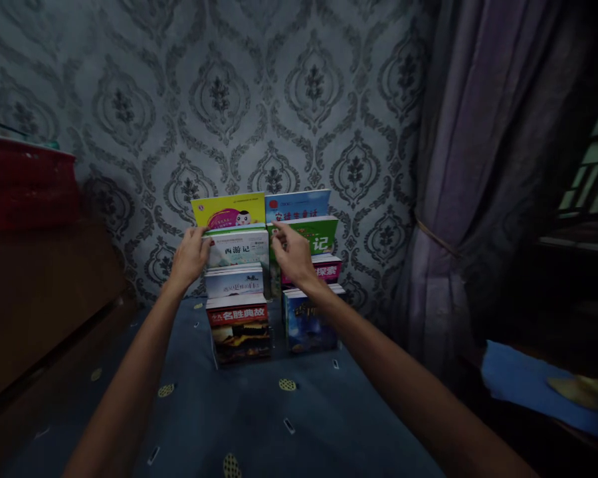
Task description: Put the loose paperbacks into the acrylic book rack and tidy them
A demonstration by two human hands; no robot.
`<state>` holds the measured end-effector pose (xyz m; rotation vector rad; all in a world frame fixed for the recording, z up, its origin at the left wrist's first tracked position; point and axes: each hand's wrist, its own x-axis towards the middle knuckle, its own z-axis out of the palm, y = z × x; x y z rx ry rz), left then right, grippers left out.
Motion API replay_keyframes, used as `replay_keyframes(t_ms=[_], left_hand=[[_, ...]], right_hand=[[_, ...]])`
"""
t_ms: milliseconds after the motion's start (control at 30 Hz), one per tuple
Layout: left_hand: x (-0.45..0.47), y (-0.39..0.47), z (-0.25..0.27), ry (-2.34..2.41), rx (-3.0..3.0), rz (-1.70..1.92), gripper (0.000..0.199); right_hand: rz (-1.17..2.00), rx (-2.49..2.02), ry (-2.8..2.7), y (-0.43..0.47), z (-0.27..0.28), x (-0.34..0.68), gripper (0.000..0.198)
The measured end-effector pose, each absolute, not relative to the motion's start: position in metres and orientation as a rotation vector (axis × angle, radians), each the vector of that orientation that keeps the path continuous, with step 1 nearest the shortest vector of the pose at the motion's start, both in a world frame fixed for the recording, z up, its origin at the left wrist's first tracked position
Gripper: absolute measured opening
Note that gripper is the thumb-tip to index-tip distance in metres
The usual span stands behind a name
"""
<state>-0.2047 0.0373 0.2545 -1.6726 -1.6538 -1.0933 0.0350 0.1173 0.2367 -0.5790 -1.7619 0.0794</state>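
Note:
My left hand (192, 255) is closed at the upper left edge of a pale book (238, 247) with dark Chinese characters, which stands upright in the left row. My right hand (294, 252) is just right of that book, in front of a green book (321, 232); its fingers are bent and apart, and I see nothing held in them. Before the pale book stand light-blue books (235, 284) and a red-topped book (242, 332). The right row has a pink book (327, 271) and dark-blue books (311, 325), partly behind my right forearm.
A yellow book (226, 209) and a blue book (299, 202) stand at the back by the patterned wall (313, 86). A dark-blue cloth (259, 418) covers the surface. On the left are a brown box (44, 292) and a red container (27, 186); a curtain (458, 166) hangs right.

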Motion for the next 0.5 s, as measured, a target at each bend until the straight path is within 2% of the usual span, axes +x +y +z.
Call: replay_keyframes(t_ms=[167, 367, 500], left_hand=[[-0.197, 0.032, 0.256, -1.722, -1.572, -0.987, 0.040], [-0.165, 0.022, 0.262, -1.627, -1.472, -0.962, 0.040], [-0.128, 0.026, 0.273, -1.471, -1.651, -0.918, 0.040]], right_hand=[[-0.232, -0.601, -1.809, 0.133, 0.254, 0.071, 0.041], [-0.329, -0.651, -2.003, 0.154, 0.259, 0.085, 0.037], [-0.387, -0.656, -2.054, 0.153, 0.261, 0.091, 0.039]])
